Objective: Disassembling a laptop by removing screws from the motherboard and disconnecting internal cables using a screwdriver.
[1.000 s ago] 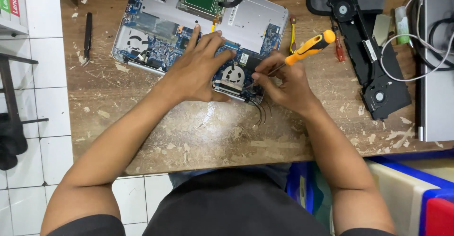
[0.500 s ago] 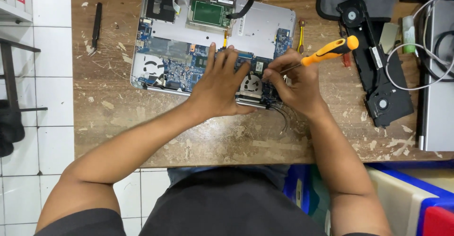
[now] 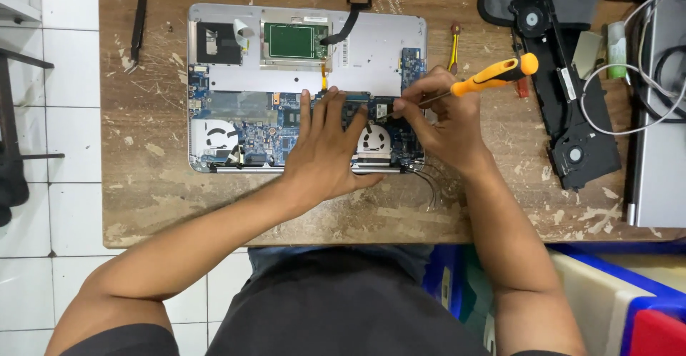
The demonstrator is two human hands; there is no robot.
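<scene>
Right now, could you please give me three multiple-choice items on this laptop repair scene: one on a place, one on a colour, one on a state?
1. Where does the left hand rest?
A. on the opened laptop
B. on the floor
C. on the grey pouch

2. What colour is the screwdriver handle?
A. green
B. orange and black
C. white

3. How is the right hand?
A. empty
B. flat on the table
C. gripping the screwdriver

Answers: 1 A, palm lies on its circuit board; 2 B, handle shows orange with black; 3 C, fingers wrap the shaft.
</scene>
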